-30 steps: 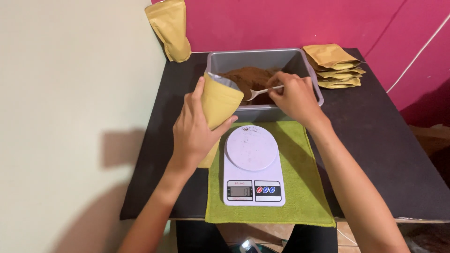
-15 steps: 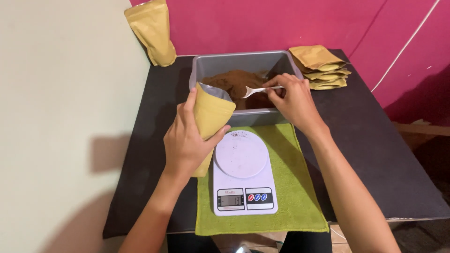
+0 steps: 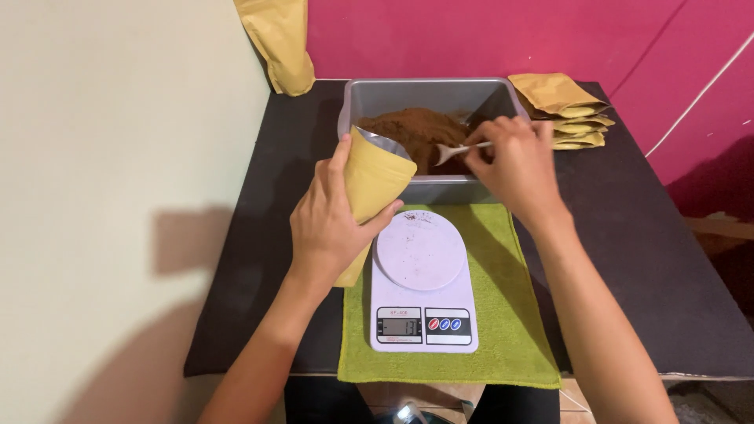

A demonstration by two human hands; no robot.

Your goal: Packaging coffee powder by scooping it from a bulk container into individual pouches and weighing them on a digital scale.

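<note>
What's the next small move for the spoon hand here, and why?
Probably dip the spoon into the brown powder and lift a scoop toward the yellow pouch. The right hand holds the spoon over the grey tub, its bowl looks empty, and the left hand holds the pouch tilted with its mouth open toward the tub.

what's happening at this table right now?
A person is at a dark table. The left hand holds an open yellow pouch, tilted toward a grey tub of brown powder. The right hand holds a spoon over the powder. A white kitchen scale, nothing on its platform but a few specks, sits on a green cloth. More yellow pouches are stacked beside the tub.
</note>
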